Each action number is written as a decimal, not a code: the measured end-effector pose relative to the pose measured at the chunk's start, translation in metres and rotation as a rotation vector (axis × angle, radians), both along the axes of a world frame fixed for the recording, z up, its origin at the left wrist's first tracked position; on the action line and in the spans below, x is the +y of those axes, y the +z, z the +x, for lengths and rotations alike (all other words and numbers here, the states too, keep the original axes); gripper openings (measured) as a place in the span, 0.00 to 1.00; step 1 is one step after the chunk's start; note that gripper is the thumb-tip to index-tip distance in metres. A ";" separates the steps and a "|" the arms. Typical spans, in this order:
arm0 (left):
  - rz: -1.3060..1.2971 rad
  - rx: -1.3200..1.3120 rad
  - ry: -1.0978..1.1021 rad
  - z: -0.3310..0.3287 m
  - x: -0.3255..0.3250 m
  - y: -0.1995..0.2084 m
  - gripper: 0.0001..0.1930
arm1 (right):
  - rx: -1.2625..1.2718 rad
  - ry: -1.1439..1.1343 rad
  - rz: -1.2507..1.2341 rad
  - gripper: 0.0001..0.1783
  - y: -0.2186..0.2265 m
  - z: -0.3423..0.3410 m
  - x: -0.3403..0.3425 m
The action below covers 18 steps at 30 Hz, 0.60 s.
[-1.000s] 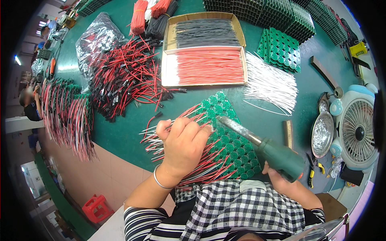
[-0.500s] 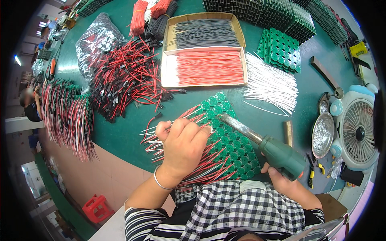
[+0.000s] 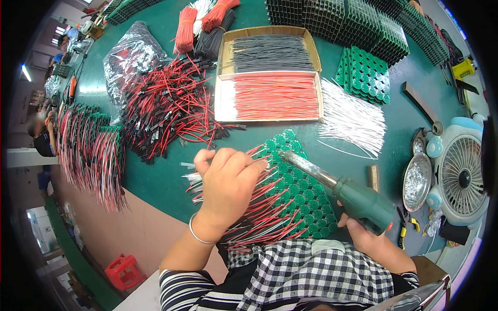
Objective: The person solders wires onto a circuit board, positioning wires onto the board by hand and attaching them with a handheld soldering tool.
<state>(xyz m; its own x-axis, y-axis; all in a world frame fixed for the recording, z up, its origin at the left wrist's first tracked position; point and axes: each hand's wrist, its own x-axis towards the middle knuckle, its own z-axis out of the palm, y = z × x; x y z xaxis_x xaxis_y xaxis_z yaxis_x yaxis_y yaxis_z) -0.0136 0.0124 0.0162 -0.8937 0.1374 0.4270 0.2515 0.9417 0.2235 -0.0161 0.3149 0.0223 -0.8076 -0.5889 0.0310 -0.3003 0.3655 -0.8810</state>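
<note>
My left hand (image 3: 226,184) is closed over the left side of a green panel of round circuit boards (image 3: 307,193), thumb and fingertips pinched at a wire end. White wire ends (image 3: 193,177) stick out past the hand's left side. Red, black and white wires (image 3: 270,220) fan leftward from the panel below this hand. My right hand (image 3: 363,237) grips a soldering iron (image 3: 363,203) with a thick green body and metal barrel. Its tip rests at or just above the panel's upper part, close to my left fingertips; contact is too small to tell.
Beyond the panel, a cardboard box (image 3: 224,98) holds black and red wires. White wires (image 3: 353,120) and stacked green boards (image 3: 363,75) lie right of it; a red-black cable heap (image 3: 166,106) lies left. Farther right are a metal dish (image 3: 416,175), fan (image 3: 461,171) and pliers (image 3: 402,228).
The whole scene sits slightly lower in the picture. My left hand has shifted a little against the panel, and white wire ends now show at its left. The soldering iron keeps nearly the same pose.
</note>
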 end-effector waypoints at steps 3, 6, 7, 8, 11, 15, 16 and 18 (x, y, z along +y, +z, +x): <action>-0.006 -0.010 -0.101 -0.005 -0.008 -0.007 0.07 | 0.078 0.072 -0.020 0.21 -0.007 -0.004 -0.001; -0.021 -0.009 -0.144 -0.008 -0.007 -0.007 0.07 | -0.199 -0.190 0.019 0.16 -0.006 0.011 -0.005; -0.021 -0.010 -0.142 -0.008 -0.007 -0.008 0.07 | -0.200 -0.188 0.019 0.16 -0.005 0.009 -0.006; -0.012 -0.007 -0.142 -0.007 -0.007 -0.010 0.07 | -0.194 -0.165 0.035 0.15 -0.004 0.007 -0.006; -0.003 0.007 -0.147 -0.008 -0.007 -0.012 0.07 | -0.194 -0.144 0.047 0.16 -0.005 0.007 -0.005; -0.014 0.025 -0.159 -0.009 -0.007 -0.012 0.07 | -0.228 -0.165 0.044 0.16 -0.007 0.007 -0.008; -0.014 0.025 -0.159 -0.009 -0.007 -0.012 0.07 | -0.228 -0.165 0.044 0.16 -0.008 0.008 -0.008; 0.012 0.015 -0.178 -0.010 -0.007 -0.013 0.07 | -0.221 -0.174 0.035 0.17 -0.010 0.009 -0.008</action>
